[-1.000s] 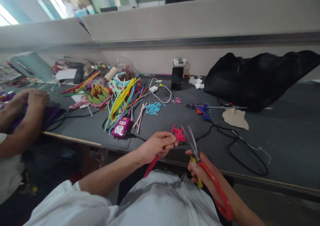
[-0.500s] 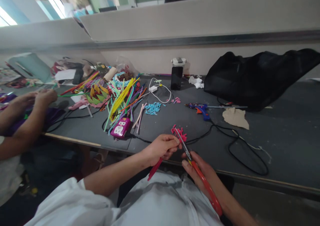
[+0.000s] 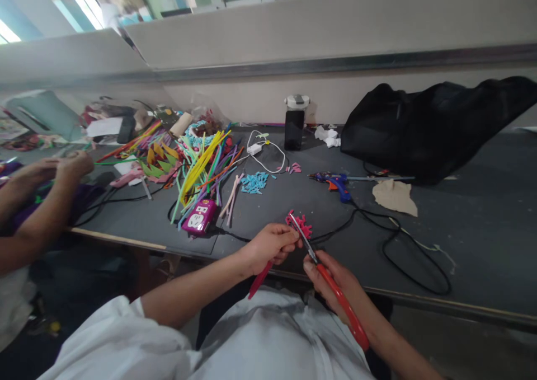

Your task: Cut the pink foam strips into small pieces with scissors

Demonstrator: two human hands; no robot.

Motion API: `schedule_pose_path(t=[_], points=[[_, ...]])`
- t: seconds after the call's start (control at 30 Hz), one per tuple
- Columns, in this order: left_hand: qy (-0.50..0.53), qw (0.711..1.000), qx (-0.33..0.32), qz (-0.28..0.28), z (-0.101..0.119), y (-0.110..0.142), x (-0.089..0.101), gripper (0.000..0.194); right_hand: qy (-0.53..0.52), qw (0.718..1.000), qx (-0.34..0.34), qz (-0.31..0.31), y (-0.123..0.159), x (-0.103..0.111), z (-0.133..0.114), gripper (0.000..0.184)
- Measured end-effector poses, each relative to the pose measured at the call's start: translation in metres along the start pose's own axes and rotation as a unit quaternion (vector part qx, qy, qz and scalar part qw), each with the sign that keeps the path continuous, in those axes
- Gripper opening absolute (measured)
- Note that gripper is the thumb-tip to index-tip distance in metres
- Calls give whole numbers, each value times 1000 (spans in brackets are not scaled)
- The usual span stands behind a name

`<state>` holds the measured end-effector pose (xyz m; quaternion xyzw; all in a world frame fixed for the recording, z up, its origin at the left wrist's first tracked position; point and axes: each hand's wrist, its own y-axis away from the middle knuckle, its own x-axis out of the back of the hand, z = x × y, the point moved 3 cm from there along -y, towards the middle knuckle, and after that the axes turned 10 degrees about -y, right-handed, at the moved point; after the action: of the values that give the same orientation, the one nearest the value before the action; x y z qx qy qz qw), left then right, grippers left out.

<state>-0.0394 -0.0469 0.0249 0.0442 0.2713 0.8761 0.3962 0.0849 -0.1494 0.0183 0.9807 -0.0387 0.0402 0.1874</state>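
Observation:
My left hand (image 3: 272, 247) is closed around red-pink pipe cleaners (image 3: 260, 280), whose lower ends stick out below the palm. Scissors with long red handles (image 3: 344, 304) are gripped in my right hand (image 3: 331, 276), their blades pointing up and left past my left fingertips. The blades look closed or nearly so. Just beyond the blades lies a small pile of cut red-pink pieces (image 3: 302, 225) on the dark table (image 3: 470, 223). A second pile, of short light-blue pieces (image 3: 254, 182), is farther back, with a few pink bits (image 3: 295, 168) near it.
A blue glue gun (image 3: 335, 184) with a trailing black cord lies right of centre, by a beige scrap (image 3: 395, 197). Colourful pipe cleaners (image 3: 205, 167) and a purple power box (image 3: 199, 217) are left. A black bag (image 3: 419, 128) stands behind. A co-worker's hands (image 3: 69, 167) are at far left.
The scissor blades have come closer together near my left fingertips. Both hands stay almost in place; the whole view has shifted slightly.

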Motion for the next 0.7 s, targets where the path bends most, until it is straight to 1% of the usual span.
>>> schedule_pose_path(t=[0.1,0.3,0.43,0.53,0.7], points=[[3,1000,-6,-2,0,-7,3,36,-8,998,-58,-12,-5,1,1,44],[5,1000,-15,-16,5,-15,6,33,-7,996,-82,-30,-16,8,-2,50],[0,1000,-7,-18,8,-17,7,30,-39,991,-127,-30,-20,11,-1,55],[-4,1000,-2,-16,6,-21,8,29,-76,983,-164,-22,-22,11,0,55],[-3,1000,12,-9,3,-27,11,29,-104,973,-205,-13,-26,9,1,48]])
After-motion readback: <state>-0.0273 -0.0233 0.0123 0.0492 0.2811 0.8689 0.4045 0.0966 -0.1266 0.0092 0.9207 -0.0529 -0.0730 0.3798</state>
